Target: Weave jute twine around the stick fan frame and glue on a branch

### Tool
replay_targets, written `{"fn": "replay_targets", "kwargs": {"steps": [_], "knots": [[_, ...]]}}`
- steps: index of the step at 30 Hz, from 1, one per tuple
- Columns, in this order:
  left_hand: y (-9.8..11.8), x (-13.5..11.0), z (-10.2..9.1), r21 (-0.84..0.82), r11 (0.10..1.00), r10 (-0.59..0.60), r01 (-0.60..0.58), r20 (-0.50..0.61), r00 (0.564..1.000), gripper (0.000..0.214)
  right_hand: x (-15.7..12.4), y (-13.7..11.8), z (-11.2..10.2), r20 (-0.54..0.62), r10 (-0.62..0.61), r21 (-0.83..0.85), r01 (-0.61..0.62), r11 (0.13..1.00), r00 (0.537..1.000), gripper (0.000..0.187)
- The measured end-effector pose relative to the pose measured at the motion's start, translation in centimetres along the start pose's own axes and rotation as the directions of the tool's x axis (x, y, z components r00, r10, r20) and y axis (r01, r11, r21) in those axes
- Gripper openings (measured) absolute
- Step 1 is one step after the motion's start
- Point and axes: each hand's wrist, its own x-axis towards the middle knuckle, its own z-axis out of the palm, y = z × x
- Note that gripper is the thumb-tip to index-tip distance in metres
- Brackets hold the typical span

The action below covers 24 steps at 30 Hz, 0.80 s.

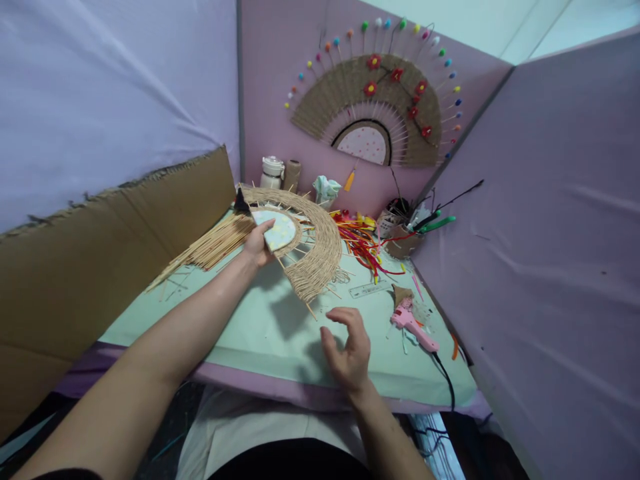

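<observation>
Left grip (259,245): clamped on the pale half-circle (284,233) of the twine fan (327,230), thumb on the front. We've only got it by that inner part, so a slack pinch could let it tip.
Twine fan: held tilted above the table (245,313), band reaching out to our right. Squeeze too hard and we might bend the half-circle.
Right grip (350,350): fingers and thumb apart, nothing in there, near the lowest stick tip (311,311). Careless reach = snagged stick, imo.
Loose twine (343,275): loops by the fan's outer edge. Can't tell if they're attached; if so, catching them could unravel rows.
Glue gun (415,327): lying off to our right, cord (447,377) over the front edge. Hooking that cord could drag it; no clue if it's hot.
</observation>
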Motion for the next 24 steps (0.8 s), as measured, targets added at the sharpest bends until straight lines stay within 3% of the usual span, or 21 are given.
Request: {"fn": "replay_targets", "kwargs": {"steps": [4,10,15,24], "knots": [[-0.4,-0.1,0.1,0.003,1.000,0.016,-0.016,-0.004,1.000,0.031,0.5,-1.2,1.5,-0.029,0.037,-0.012,-0.037,0.999,0.999,0.014],[-0.9,0.1,0.1,-0.023,0.998,0.061,-0.062,-0.023,0.998,0.028,1.4,-0.8,2.8,-0.129,0.147,0.005,-0.148,0.989,0.981,0.007],[-1.4,-0.1,0.5,-0.037,0.996,0.074,-0.076,-0.042,0.996,0.026,1.4,-0.5,3.1,-0.148,0.244,0.061,-0.238,0.969,0.958,0.008],[-2.0,-1.1,1.2,-0.072,0.987,0.132,-0.144,-0.146,0.980,0.026,1.1,-0.6,3.2,-0.166,0.229,0.088,-0.216,0.972,0.959,0.007]]}}
